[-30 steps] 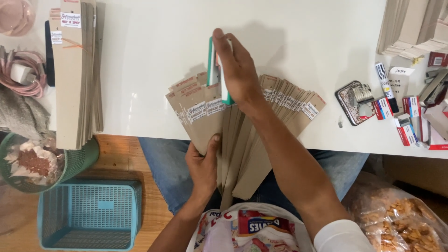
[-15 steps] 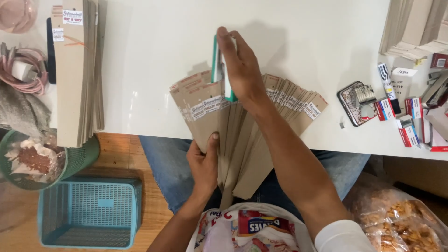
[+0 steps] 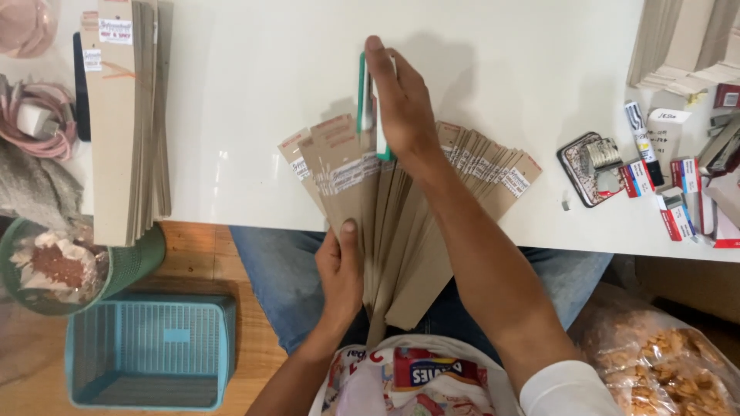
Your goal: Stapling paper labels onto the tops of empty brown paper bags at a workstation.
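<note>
Head view: the left hand point(image 3: 341, 266) pinches the lower ends of a fan of brown cardboard strips point(image 3: 401, 192), thumb pressed on top, the fan spreading from the person's lap up over the near edge of the white table point(image 3: 254, 100). The right hand point(image 3: 401, 104) closes its fingers around a green-edged stapler point(image 3: 362, 92) set at the labelled upper ends of the strips. A stack of cardboard strips point(image 3: 123, 123) lies at the table's left edge, with a blue basket point(image 3: 146, 354) on the floor below.
</note>
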